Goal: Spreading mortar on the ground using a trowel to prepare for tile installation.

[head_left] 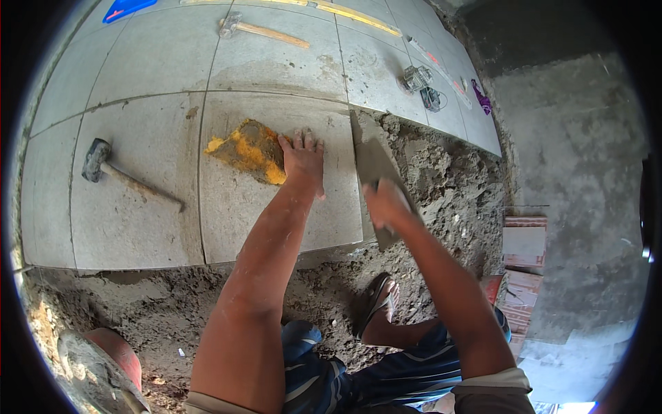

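My left hand [303, 164] lies flat with fingers spread on a large grey floor tile [265, 224]. Its fingertips reach the edge of a mortar-smeared yellow sponge or cloth [249, 153]. In my right hand [388, 205], somewhat blurred, is the handle of a long rectangular plastering trowel [378, 157]. The trowel's blade runs along the tile's right edge, over rough wet mortar [458, 183]. Whether the blade touches the tile's side, I cannot tell. Left of the sponge, a dark-headed mallet [96, 159] rests on the neighbouring tile.
Farther off on laid tiles are a wooden-handled hammer [272, 34], a yellow straightedge [358, 19], a second long bar [441, 72], a metal tool with a cable [417, 79] and a blue tray [127, 8]. Boxes [524, 243] stand right; a reddish bucket [117, 350] sits lower left.
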Available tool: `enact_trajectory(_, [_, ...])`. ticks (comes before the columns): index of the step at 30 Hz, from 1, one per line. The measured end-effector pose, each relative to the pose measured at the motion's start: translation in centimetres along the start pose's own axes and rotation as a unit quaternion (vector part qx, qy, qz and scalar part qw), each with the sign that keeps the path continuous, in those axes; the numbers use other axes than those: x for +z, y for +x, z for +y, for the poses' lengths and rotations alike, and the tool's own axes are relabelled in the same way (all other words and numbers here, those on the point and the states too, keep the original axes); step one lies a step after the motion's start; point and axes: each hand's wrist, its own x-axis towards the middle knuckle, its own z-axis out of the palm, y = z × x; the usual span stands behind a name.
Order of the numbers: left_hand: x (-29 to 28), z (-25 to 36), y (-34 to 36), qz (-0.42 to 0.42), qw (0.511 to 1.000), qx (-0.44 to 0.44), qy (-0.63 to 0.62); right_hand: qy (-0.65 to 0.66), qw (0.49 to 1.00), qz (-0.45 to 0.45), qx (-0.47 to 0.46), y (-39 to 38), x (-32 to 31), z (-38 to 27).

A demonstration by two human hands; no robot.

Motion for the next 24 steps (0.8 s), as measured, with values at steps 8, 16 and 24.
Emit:
enact_trajectory(8, [-0.2, -0.1, 0.0, 0.014, 1.0, -0.001, -0.005, -0.065, 0.997, 0.007, -0.036, -15.0, 4.7, 12.6])
enact_trajectory(16, [0.1, 0.1, -0.1, 0.021, 1.0, 0.009, 0.014, 0.105, 0.982, 0.14, -0.067, -10.9, 2.2, 13.3])
enact_trajectory(24, [-0.5, 2.8, 0.3, 0.038, 0.996, 0.076, 0.01, 0.172, 0.944, 0.226, -0.167, 4.2, 4.4, 11.0])
